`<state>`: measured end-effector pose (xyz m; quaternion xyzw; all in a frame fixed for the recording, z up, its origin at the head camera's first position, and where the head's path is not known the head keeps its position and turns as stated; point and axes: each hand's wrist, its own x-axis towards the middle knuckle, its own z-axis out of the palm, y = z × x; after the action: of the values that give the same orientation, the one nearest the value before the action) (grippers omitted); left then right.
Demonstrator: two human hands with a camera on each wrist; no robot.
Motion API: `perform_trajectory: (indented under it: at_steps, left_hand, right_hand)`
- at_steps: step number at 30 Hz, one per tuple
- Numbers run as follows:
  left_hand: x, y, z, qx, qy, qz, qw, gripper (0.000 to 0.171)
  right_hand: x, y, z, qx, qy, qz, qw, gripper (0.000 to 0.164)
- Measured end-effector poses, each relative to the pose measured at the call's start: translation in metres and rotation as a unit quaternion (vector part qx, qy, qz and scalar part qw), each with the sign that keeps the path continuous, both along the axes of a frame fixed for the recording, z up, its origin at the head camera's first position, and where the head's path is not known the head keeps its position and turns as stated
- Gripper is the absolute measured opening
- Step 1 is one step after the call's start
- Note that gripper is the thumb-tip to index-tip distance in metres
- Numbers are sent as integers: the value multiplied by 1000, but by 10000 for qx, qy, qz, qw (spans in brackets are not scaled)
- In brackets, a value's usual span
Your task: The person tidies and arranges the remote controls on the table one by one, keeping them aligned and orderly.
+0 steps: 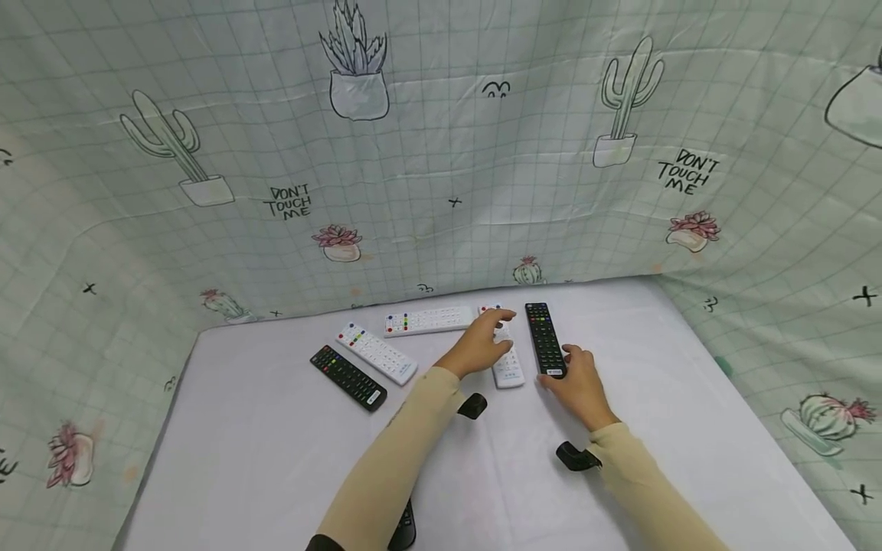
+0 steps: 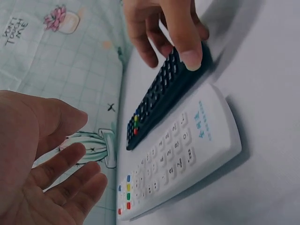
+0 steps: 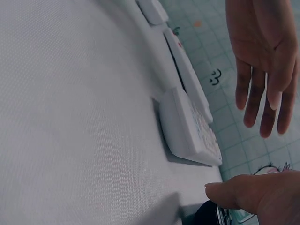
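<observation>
My right hand point(image 1: 579, 389) grips the near end of a black remote control point(image 1: 543, 333) that lies at the right of the row. The left wrist view shows the thumb point(image 2: 191, 58) on one side of this remote and the fingers at its other side. Over a white remote control point(image 1: 508, 369), just to the left, hovers my left hand point(image 1: 478, 344), its fingers spread and relaxed with nothing in them. The colored buttons of that white remote point(image 2: 206, 126) point toward the back. Part of it is hidden under the left hand in the head view.
Another white remote point(image 1: 430, 320) lies sideways at the back. Left of it are a slanted white remote point(image 1: 377, 353) and a slanted black one point(image 1: 349, 377). My left sleeve partly covers a further black remote point(image 1: 403, 528) near the front. A cactus-print cloth point(image 1: 413, 168) hangs behind the white table point(image 1: 241, 444).
</observation>
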<state>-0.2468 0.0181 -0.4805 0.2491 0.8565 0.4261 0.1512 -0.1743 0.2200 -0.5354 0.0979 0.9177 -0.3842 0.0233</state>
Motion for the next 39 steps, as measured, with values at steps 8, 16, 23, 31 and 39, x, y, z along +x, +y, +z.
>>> perform_trajectory:
  at_steps: [8, 16, 23, 31, 39]
  left_hand:
    - [-7, 14, -3, -124, -38, 9, 9999, 54]
    - [-15, 22, -11, -402, -161, 123, 9990, 55]
    - [-25, 30, -17, -495, 19, 111, 9987, 56]
    - [-30, 34, -26, -809, 204, 58, 9965, 57]
    - [-34, 42, -33, -876, 423, -50, 9952, 57]
  right_hand:
    - [-1, -1, -4, 67, 21, 17, 10000, 78]
    - [2, -2, -1, 225, 128, 50, 9997, 70]
    - [3, 4, 4, 311, 254, -27, 9992, 65]
    - [4, 8, 3, 328, 371, -31, 9988, 60]
    - [12, 17, 6, 418, 293, -85, 9987, 58]
